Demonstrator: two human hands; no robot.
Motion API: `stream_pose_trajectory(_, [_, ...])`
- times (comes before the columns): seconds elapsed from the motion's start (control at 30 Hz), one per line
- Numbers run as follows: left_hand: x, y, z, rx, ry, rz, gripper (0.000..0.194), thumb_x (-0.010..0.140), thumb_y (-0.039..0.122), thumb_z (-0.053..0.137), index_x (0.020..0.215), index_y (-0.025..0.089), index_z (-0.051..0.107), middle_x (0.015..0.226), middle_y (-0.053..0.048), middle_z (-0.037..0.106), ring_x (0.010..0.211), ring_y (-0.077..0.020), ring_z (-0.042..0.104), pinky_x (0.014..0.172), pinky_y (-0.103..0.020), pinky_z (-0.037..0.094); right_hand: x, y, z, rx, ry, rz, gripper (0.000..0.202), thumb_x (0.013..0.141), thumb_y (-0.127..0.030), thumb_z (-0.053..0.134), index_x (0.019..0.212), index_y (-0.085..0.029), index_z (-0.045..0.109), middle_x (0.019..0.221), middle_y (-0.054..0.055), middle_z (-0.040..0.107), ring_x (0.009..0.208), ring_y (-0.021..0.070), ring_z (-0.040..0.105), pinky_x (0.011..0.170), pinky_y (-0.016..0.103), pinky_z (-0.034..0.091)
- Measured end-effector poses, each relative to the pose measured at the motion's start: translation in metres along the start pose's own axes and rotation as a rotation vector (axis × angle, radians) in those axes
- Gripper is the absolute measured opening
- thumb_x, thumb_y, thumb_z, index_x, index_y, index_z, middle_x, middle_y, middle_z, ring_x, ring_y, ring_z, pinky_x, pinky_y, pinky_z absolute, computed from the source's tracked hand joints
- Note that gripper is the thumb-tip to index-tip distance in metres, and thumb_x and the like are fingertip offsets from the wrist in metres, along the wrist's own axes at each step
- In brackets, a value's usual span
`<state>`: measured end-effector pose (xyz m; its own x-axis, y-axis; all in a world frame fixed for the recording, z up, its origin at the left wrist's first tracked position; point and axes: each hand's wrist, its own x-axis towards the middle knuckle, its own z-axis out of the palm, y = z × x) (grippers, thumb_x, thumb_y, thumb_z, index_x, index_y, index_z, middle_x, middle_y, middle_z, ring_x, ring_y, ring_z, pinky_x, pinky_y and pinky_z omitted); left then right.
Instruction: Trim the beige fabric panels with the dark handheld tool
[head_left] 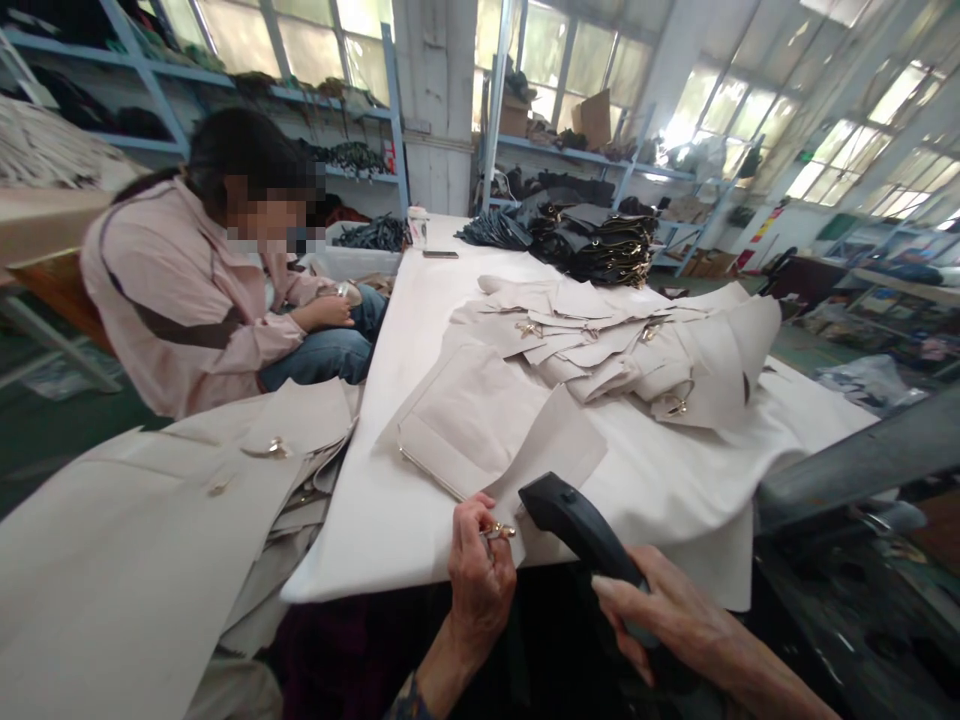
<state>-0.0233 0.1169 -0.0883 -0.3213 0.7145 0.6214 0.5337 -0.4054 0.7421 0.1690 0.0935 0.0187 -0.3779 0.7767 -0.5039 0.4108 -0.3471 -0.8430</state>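
Note:
My left hand (480,570) pinches the near edge of a beige bag panel (559,440), beside a small gold metal clasp (501,531). The panel's far part rests on the white-covered table (360,540). My right hand (667,615) is wrapped around the handle of a black handheld tool (581,515) with a curved neck and a broad head; its exact kind I cannot make out. The tool's head is just right of my left fingers, over the panel. Under the panel lies a flat, stitched beige piece (469,410).
A pile of beige panels (592,330) with gold clasps covers the table's middle. More panels (150,500) are stacked at left. Black pieces (592,230) and a phone (440,254) lie farther back. A co-worker (202,280) sits at left. A grey bar (825,460) crosses at right.

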Motion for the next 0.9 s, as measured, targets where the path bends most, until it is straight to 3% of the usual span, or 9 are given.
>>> stream_pose_trajectory(0.2, [0.0,0.006,-0.004,0.059,-0.043,0.009,0.018,0.081,0.004,0.039,0.085,0.021,0.041,0.085,-0.005,0.052,0.083,-0.0192,0.057,0.075,-0.03,0.047,-0.003,0.006,-0.032,0.028,0.155,-0.025,0.04,0.084,-0.055,0.051,0.069,-0.018,0.048,0.043,-0.006,0.049,0.037,0.0084,0.045,0.039,0.019,0.04])
stream_pose_trajectory(0.33, [0.022,0.026,-0.024,0.056,-0.357,-0.024,0.014,0.08,0.009,0.042,0.086,0.021,0.044,0.079,-0.003,0.05,0.074,-0.019,0.054,0.068,-0.03,0.047,0.0,0.013,-0.052,0.06,0.236,0.024,0.041,0.083,-0.057,0.05,0.071,-0.018,0.05,0.043,-0.005,0.05,0.037,0.0092,0.047,0.039,0.02,0.039])
stream_pose_trajectory(0.43, [0.064,0.035,-0.025,0.08,-0.471,0.005,0.01,0.08,0.018,0.048,0.09,0.019,0.05,0.09,-0.007,0.053,0.087,-0.0237,0.053,0.081,-0.039,0.043,0.008,0.009,-0.059,0.096,0.27,0.01,0.04,0.082,-0.056,0.053,0.07,-0.018,0.05,0.043,-0.006,0.049,0.037,0.0092,0.047,0.039,0.019,0.039])
stream_pose_trajectory(0.5, [0.1,0.032,-0.008,0.057,-0.504,-0.053,0.014,0.079,0.021,0.049,0.091,0.017,0.053,0.094,-0.009,0.054,0.092,-0.0257,0.051,0.086,-0.042,0.039,0.015,0.004,-0.061,0.137,0.28,-0.006,0.038,0.082,-0.054,0.054,0.071,-0.018,0.05,0.044,-0.005,0.05,0.038,0.0089,0.047,0.038,0.018,0.038])
stream_pose_trajectory(0.57, [0.132,0.024,0.022,-0.081,-0.606,-0.218,0.018,0.072,0.022,0.054,0.089,0.015,0.057,0.091,-0.008,0.055,0.09,-0.0258,0.051,0.087,-0.042,0.038,0.022,0.0,-0.062,0.179,0.27,-0.018,0.037,0.083,-0.053,0.054,0.072,-0.018,0.049,0.045,-0.006,0.049,0.037,0.0084,0.046,0.037,0.018,0.036])
stream_pose_trajectory(0.63, [0.153,0.011,0.055,-0.172,-0.708,-0.297,0.019,0.063,0.02,0.06,0.08,0.014,0.061,0.078,-0.004,0.056,0.078,-0.0239,0.054,0.079,-0.039,0.042,0.028,-0.004,-0.062,0.221,0.257,-0.038,0.036,0.083,-0.052,0.054,0.073,-0.018,0.049,0.046,-0.006,0.049,0.036,0.0077,0.044,0.036,0.018,0.035])
stream_pose_trajectory(0.7, [0.162,-0.003,0.082,-0.28,-0.813,-0.369,0.016,0.057,0.02,0.061,0.071,0.013,0.063,0.063,0.0,0.056,0.068,-0.022,0.056,0.068,-0.034,0.044,0.034,-0.006,-0.062,0.25,0.245,-0.062,0.035,0.083,-0.051,0.055,0.072,-0.019,0.047,0.05,-0.006,0.05,0.037,0.0068,0.043,0.036,0.018,0.035])
stream_pose_trajectory(0.77, [0.16,-0.015,0.098,-0.411,-0.903,-0.454,0.019,0.057,0.021,0.059,0.071,0.011,0.066,0.056,0.0,0.057,0.059,-0.0202,0.057,0.058,-0.03,0.044,0.039,-0.008,-0.062,0.271,0.244,-0.052,0.034,0.082,-0.051,0.056,0.075,-0.019,0.047,0.056,-0.005,0.052,0.038,0.0064,0.044,0.037,0.018,0.036])
stream_pose_trajectory(0.9, [0.152,-0.031,0.105,-0.665,-1.009,-0.628,0.036,0.055,0.019,0.057,0.088,0.008,0.069,0.059,-0.004,0.065,0.052,-0.0179,0.058,0.051,-0.027,0.043,0.051,-0.011,-0.063,0.287,0.264,-0.009,0.036,0.079,-0.053,0.058,0.079,-0.019,0.047,0.062,-0.004,0.054,0.041,0.0071,0.047,0.038,0.019,0.04])
